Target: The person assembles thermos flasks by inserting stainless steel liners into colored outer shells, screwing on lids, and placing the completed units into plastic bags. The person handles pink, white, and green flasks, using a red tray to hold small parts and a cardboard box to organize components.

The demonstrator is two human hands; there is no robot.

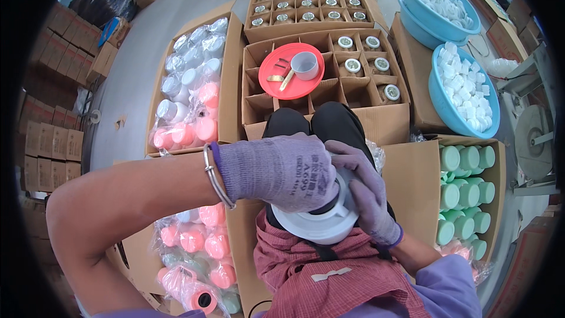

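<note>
On my lap, between my thighs, sits a pale blue-grey round plastic vessel (321, 227) with a wide flared edge. My left hand (288, 171), in a purple knit glove, is closed in a fist over its middle; whatever those fingers grip is hidden. Gloved as well, my right hand (371, 194) curls around the vessel's right side, fingers bent over it. Ahead of my knees, a red round tray (272, 86) rests on a divided carton (376, 115). On the tray are a grey cup (305, 66), a thin tan-handled tool (286, 80) and small dark pieces (282, 62).
Glass-like bottles with pale tops (352, 66) stand in the carton's cells. To the left, a carton (232, 53) holds bagged white and pink vessels. Blue basins (438, 97) of white caps and rings stand at right, above a box of green vessels (450, 196).
</note>
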